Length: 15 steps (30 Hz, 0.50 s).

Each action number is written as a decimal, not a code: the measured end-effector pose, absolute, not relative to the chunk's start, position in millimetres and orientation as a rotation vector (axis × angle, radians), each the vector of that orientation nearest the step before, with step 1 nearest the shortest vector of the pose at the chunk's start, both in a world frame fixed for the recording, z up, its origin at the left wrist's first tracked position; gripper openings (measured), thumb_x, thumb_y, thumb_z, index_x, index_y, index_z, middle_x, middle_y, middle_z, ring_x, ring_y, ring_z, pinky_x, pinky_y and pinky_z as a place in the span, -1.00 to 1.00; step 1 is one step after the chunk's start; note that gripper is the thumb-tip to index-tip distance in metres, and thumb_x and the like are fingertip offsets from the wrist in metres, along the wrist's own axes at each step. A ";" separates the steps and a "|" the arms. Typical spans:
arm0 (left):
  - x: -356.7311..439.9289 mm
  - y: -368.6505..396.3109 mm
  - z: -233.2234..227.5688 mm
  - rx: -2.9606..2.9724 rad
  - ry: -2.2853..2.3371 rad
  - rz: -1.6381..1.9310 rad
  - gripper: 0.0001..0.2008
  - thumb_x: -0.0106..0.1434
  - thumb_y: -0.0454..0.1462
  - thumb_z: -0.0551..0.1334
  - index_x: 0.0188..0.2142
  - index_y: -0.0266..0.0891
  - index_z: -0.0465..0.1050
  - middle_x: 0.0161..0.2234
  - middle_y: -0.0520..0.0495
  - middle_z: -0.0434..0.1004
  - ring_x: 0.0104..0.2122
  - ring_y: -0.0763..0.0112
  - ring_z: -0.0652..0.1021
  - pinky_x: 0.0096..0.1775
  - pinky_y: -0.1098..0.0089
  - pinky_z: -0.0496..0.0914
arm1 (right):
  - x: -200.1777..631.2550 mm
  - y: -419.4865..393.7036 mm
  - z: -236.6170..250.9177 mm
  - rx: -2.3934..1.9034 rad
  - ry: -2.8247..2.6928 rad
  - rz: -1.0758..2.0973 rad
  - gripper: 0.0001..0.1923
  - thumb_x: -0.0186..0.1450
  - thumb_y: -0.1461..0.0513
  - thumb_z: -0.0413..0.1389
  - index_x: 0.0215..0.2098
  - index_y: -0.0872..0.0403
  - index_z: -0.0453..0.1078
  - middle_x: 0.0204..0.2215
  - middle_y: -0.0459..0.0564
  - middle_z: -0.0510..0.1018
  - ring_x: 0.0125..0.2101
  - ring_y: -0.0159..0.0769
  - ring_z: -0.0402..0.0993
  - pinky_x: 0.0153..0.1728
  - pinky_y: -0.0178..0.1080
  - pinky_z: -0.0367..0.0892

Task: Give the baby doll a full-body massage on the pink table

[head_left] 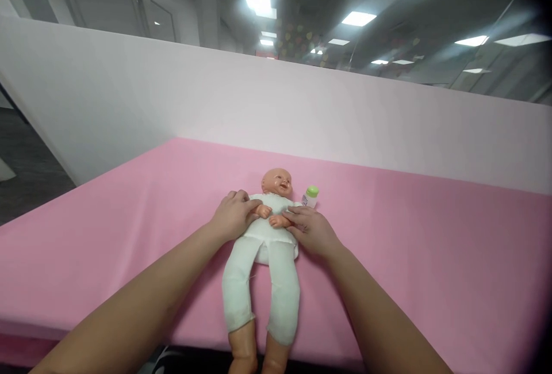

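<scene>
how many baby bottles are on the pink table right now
1. The small bottle with a green cap stands on the pink table, just beside the doll near its head and past the right hand. The doll could hide something.

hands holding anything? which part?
Both hands are on the baby doll: left hand and right hand flank its torso beside the arms. Closed grip or just resting touch: cannot tell.

Office: ceiling light panels [357, 18], partition [302, 103]
</scene>
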<state>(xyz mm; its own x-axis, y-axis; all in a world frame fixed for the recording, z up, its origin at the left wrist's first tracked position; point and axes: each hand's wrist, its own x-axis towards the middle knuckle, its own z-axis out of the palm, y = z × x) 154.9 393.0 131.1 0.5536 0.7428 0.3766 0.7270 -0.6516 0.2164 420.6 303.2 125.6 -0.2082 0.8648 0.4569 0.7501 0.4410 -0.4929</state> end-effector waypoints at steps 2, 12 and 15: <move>151.7 397.5 129.5 2.617 1.348 0.747 -0.59 0.33 -0.02 0.21 0.14 0.13 0.52 -0.05 -0.18 0.46 0.01 -0.03 0.43 0.06 0.04 0.33 | 424.6 304.5 124.8 -1.344 -1.905 0.337 -0.63 0.35 0.20 0.19 0.10 -0.25 0.53 0.09 -0.13 0.58 0.13 -0.08 0.48 0.21 0.10 0.34; 126.3 437.5 115.5 1.698 1.381 1.235 -0.62 0.30 0.08 0.21 -0.13 -0.12 0.55 -0.14 -0.11 0.62 -0.16 0.16 0.59 -0.18 0.28 0.43 | 481.3 321.9 114.1 -1.055 -0.847 0.723 -0.36 0.16 0.08 0.41 0.14 0.03 0.38 0.02 0.08 0.62 0.04 -0.04 0.56 0.07 0.02 0.51; 119.5 446.2 113.5 1.435 1.524 1.298 -0.60 0.24 0.10 0.24 -0.23 -0.17 0.50 -0.27 -0.12 0.62 -0.33 0.20 0.59 -0.36 0.34 0.40 | 494.4 328.1 103.1 -1.101 -0.647 0.811 -0.38 0.16 0.09 0.40 0.13 0.00 0.34 0.06 0.10 0.58 0.03 -0.05 0.57 -0.02 -0.04 0.58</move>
